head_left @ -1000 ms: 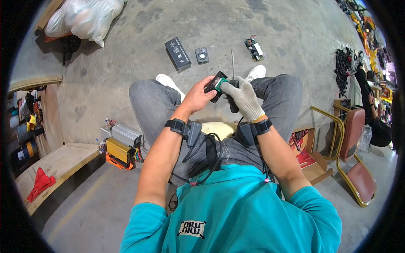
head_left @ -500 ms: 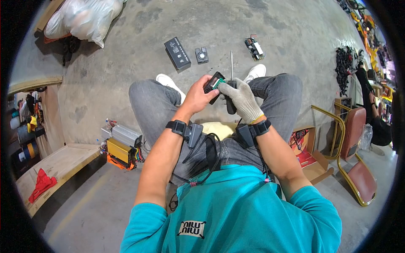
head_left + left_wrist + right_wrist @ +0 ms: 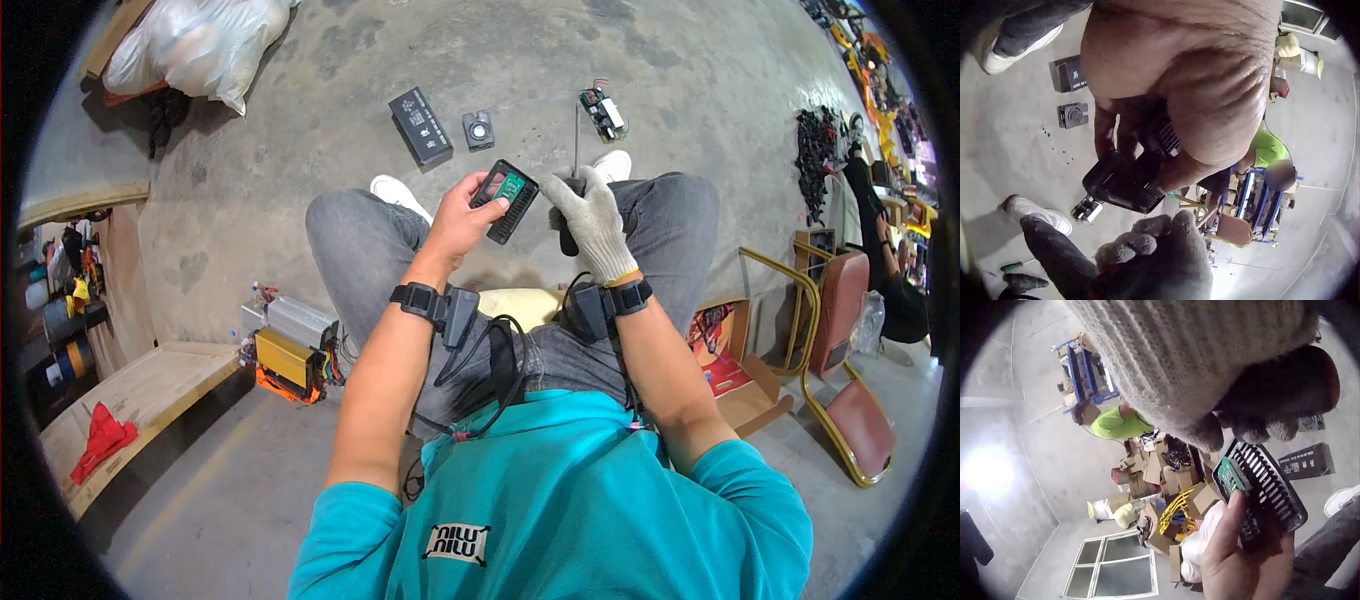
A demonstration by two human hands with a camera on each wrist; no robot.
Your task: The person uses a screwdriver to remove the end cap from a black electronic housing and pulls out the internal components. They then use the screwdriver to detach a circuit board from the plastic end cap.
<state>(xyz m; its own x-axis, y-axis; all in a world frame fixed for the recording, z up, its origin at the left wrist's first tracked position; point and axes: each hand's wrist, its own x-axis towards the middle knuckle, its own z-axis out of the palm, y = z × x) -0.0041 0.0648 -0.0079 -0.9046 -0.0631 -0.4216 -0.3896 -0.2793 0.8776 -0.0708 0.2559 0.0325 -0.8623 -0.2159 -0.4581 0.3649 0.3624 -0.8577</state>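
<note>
Bare, my left hand (image 3: 462, 225) grips a black slotted plastic housing (image 3: 515, 222) by its near side. A small green circuit board (image 3: 511, 187) sits inside the housing's open face, and the left thumb presses at its edge. My right hand (image 3: 592, 222), in a grey knit glove, holds a screwdriver (image 3: 577, 140) by its dark handle, shaft pointing away from me. The gloved fingers are just right of the housing, apart from it in the head view. The right wrist view shows the handle (image 3: 1300, 384) under the glove and rows of slots in the housing (image 3: 1279, 494).
Ahead on the floor lie a black labelled box (image 3: 422, 128), a small square part with a round centre (image 3: 479, 130) and a bare circuit assembly (image 3: 604, 114). A wooden bench (image 3: 150, 390) stands left, near a yellow-and-silver unit (image 3: 285, 350). At right are a chair (image 3: 835, 310) and an open carton (image 3: 745, 385).
The gloved right hand has drawn away from the green board to the right, carrying the screwdriver. The left hand has turned the housing so its open face and board show more.
</note>
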